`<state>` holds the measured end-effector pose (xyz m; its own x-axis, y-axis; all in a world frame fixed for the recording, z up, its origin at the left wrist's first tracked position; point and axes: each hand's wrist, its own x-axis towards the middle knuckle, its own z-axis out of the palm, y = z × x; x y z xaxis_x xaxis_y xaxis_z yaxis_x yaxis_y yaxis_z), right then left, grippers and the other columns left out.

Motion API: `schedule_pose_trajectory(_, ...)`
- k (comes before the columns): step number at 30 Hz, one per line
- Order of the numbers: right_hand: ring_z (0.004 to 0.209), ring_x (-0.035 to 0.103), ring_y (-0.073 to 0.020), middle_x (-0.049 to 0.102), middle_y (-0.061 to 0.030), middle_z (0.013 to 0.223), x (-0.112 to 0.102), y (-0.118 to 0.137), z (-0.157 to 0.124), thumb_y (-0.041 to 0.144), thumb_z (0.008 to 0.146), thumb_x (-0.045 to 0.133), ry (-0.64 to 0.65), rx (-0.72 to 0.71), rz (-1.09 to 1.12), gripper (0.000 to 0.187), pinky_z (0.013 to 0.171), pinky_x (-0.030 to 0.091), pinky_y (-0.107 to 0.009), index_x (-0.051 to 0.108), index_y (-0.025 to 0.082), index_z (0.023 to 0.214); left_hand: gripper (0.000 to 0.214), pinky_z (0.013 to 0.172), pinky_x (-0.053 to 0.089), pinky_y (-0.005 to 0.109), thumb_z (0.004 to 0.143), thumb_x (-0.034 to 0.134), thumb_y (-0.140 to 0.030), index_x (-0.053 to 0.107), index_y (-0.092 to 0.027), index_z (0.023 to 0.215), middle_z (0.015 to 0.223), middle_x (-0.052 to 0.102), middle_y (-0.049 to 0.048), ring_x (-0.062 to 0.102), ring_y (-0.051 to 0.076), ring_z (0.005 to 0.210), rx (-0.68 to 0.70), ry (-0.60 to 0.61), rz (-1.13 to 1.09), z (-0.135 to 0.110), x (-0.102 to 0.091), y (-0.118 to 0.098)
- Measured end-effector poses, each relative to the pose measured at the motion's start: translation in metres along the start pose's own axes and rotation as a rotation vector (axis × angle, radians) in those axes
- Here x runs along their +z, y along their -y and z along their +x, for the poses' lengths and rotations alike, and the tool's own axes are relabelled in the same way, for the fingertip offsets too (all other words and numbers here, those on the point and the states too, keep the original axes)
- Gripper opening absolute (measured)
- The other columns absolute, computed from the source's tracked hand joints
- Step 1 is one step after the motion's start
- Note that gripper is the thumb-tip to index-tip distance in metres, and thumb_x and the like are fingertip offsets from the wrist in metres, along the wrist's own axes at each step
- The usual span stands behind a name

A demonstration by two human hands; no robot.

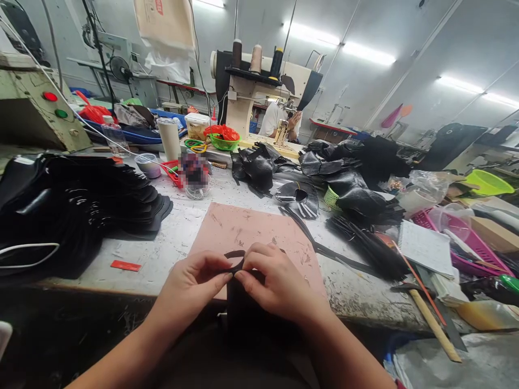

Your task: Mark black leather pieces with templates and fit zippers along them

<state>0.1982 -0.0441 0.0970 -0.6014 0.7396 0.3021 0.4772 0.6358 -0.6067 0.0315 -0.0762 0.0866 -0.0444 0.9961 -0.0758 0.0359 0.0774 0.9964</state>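
Observation:
Fingertips together at the table's front edge, my left hand (pixel 198 276) and my right hand (pixel 278 281) both pinch the edge of a black leather piece (pixel 241 300). A narrow band of it curves up between the fingers, while the rest hangs down below, dark against my lap. Under and beyond the hands lies a scuffed pink board (pixel 253 227). Thin black strips (pixel 302 227) run from its right side toward a bundle of strips (pixel 367 243). Exactly how the edge is folded between my fingertips is hidden.
Stacked black leather pieces (pixel 77 210) stand at left, near a red strip (pixel 125 265). Behind are a sewing machine (pixel 239 108), more leather pieces (pixel 259 165) and a tumbler (pixel 169 139). At right lie a notepad (pixel 425 248), a hammer (pixel 436 327) and a magenta basket (pixel 478 262).

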Motion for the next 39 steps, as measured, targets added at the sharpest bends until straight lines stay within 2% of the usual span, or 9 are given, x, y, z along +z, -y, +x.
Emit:
schedule_pose_trajectory(3, 0.079, 0.054, -0.015, 0.056, -0.0042, 0.09, -0.002, -0.001, -0.003, 0.017, 0.072, 0.057, -0.03, 0.022, 0.107, 0.009, 0.068, 0.042, -0.027, 0.051, 0.019, 0.065, 0.017, 0.064, 0.05, 0.024, 0.059, 0.069, -0.026, 0.064, -0.016, 0.071, 0.07, 0.066, 0.0021, 0.061, 0.017, 0.069, 0.012, -0.029, 0.04, -0.001, 0.0, -0.001)
schedule_pose_trajectory(8, 0.094, 0.055, -0.0171, 0.054, -0.0064, 0.112, -0.007, -0.002, -0.002, 0.015, 0.073, 0.054, -0.016, 0.03, 0.188, 0.015, 0.073, 0.044, -0.028, 0.047, 0.019, 0.06, 0.016, 0.057, 0.048, 0.022, 0.059, 0.068, -0.028, 0.063, -0.017, 0.068, 0.066, 0.065, 0.0019, 0.059, 0.016, 0.063, 0.037, -0.04, 0.099, -0.003, 0.001, -0.005)
schedule_pose_trajectory(12, 0.081, 0.057, -0.0147, 0.063, -0.003, 0.089, -0.006, -0.002, 0.0, 0.013, 0.074, 0.053, 0.041, -0.012, 0.139, 0.015, 0.074, 0.042, -0.028, 0.047, 0.019, 0.062, 0.013, 0.059, 0.048, 0.022, 0.061, 0.066, -0.028, 0.065, -0.018, 0.07, 0.067, 0.066, 0.0016, 0.06, 0.017, 0.064, 0.079, -0.026, 0.154, 0.0, -0.003, -0.005)
schedule_pose_trajectory(15, 0.076, 0.055, -0.0143, 0.062, -0.0015, 0.079, -0.003, -0.002, 0.001, 0.014, 0.075, 0.054, 0.027, -0.059, 0.053, 0.014, 0.077, 0.041, -0.029, 0.048, 0.019, 0.064, 0.014, 0.066, 0.048, 0.021, 0.065, 0.063, -0.027, 0.068, -0.02, 0.076, 0.074, 0.069, 0.0018, 0.062, 0.018, 0.071, 0.097, 0.1, 0.281, 0.005, -0.01, -0.006)
schedule_pose_trajectory(19, 0.076, 0.054, -0.0157, 0.061, -0.0033, 0.077, 0.002, -0.001, 0.001, 0.015, 0.076, 0.052, 0.01, -0.125, -0.067, 0.014, 0.079, 0.041, -0.031, 0.048, 0.019, 0.064, 0.016, 0.066, 0.047, 0.02, 0.066, 0.061, -0.024, 0.071, -0.023, 0.078, 0.079, 0.071, 0.0008, 0.062, 0.019, 0.076, 0.118, 0.243, 0.459, 0.013, -0.019, -0.011)
schedule_pose_trajectory(22, 0.076, 0.054, -0.0163, 0.061, -0.0043, 0.078, 0.004, 0.0, 0.0, 0.015, 0.077, 0.05, 0.0, -0.163, -0.129, 0.012, 0.082, 0.039, -0.033, 0.049, 0.019, 0.065, 0.013, 0.063, 0.046, 0.02, 0.067, 0.06, -0.025, 0.071, -0.023, 0.073, 0.073, 0.07, -0.0005, 0.062, 0.018, 0.071, 0.125, 0.303, 0.515, 0.016, -0.021, -0.015)
schedule_pose_trajectory(31, 0.081, 0.056, -0.0166, 0.063, -0.0044, 0.085, 0.004, -0.002, -0.002, 0.018, 0.079, 0.052, 0.102, -0.092, -0.191, 0.007, 0.089, 0.032, -0.035, 0.05, 0.018, 0.072, 0.01, 0.053, 0.041, 0.017, 0.065, 0.058, -0.023, 0.067, -0.02, 0.061, 0.059, 0.065, -0.0017, 0.056, 0.014, 0.058, 0.035, 0.363, 0.488, 0.018, -0.02, -0.016)
schedule_pose_trajectory(35, 0.078, 0.056, -0.0157, 0.062, -0.0029, 0.08, 0.004, -0.003, -0.004, 0.02, 0.082, 0.05, 0.137, -0.08, -0.21, 0.006, 0.091, 0.03, -0.035, 0.051, 0.017, 0.077, 0.012, 0.048, 0.039, 0.016, 0.066, 0.056, -0.022, 0.067, -0.02, 0.064, 0.058, 0.063, -0.0023, 0.055, 0.013, 0.054, -0.025, 0.432, 0.473, 0.019, -0.021, -0.016)
schedule_pose_trajectory(39, 0.072, 0.054, -0.0147, 0.06, -0.0018, 0.075, 0.006, -0.004, -0.005, 0.021, 0.083, 0.049, 0.133, -0.09, -0.235, 0.009, 0.09, 0.029, -0.035, 0.052, 0.017, 0.076, 0.015, 0.05, 0.04, 0.016, 0.068, 0.053, -0.021, 0.068, -0.02, 0.07, 0.06, 0.063, -0.0023, 0.055, 0.013, 0.055, -0.03, 0.488, 0.508, 0.021, -0.022, -0.015)
